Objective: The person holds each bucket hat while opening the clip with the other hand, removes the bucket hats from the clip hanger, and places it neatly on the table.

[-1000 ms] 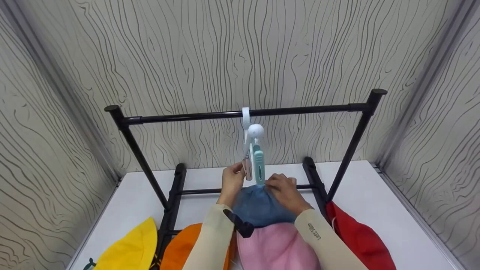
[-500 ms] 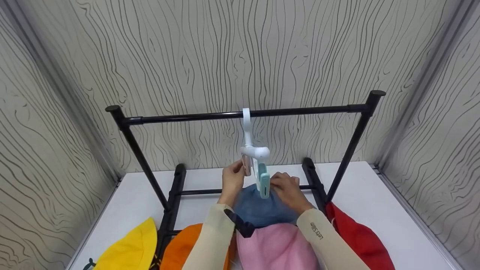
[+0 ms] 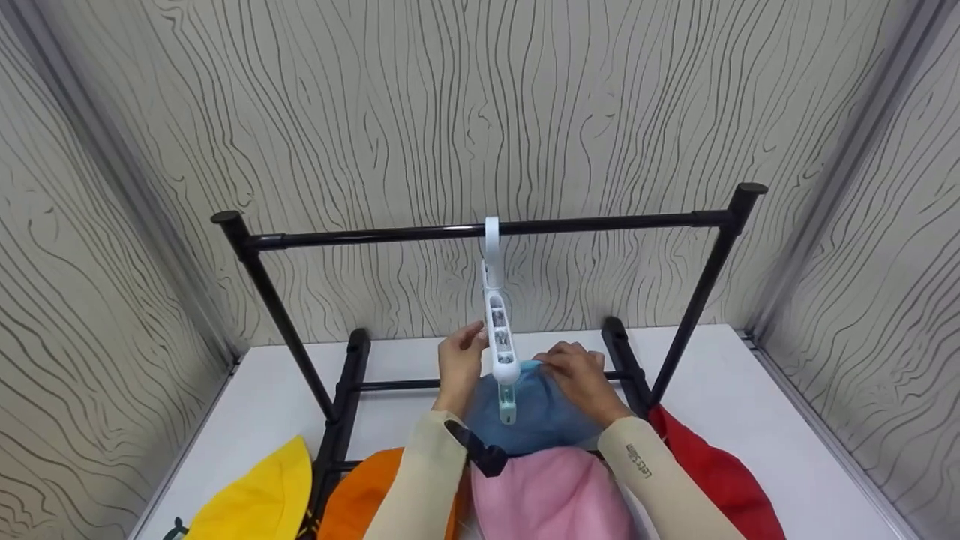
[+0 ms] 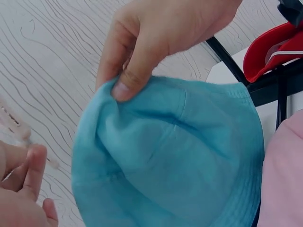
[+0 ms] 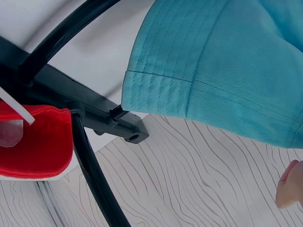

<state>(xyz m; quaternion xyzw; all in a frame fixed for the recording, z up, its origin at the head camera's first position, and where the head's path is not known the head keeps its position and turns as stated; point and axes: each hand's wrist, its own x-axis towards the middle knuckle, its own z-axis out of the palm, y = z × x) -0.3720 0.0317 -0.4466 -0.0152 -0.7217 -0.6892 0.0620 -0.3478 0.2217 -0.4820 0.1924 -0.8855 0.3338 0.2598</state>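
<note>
My right hand (image 3: 577,375) pinches the edge of a blue bucket hat (image 3: 525,412), thumb on one face and fingers behind. In the left wrist view the hat (image 4: 180,156) hangs from that hand (image 4: 165,33), turquoise and folded. A white clip hanger (image 3: 501,330) hangs from the black rail, nearly end-on to the head view, with a mint clip (image 3: 508,405) at its near end. My left hand (image 3: 460,367) is beside the hanger; in the left wrist view its bent fingers (image 4: 35,165) are close to a blurred pink clip (image 4: 14,123) and seem not to grip it.
The black rack (image 3: 360,238) stands on a white table (image 3: 277,397). Yellow (image 3: 255,495), orange (image 3: 367,487), pink (image 3: 551,495) and red (image 3: 716,480) hats lie along the front. Patterned walls (image 3: 420,112) enclose the back and sides.
The hanger has turned and swung, its near end dropping lower in front of the hat. The mint clip has come away from the hat's top edge; my right hand still holds that edge.
</note>
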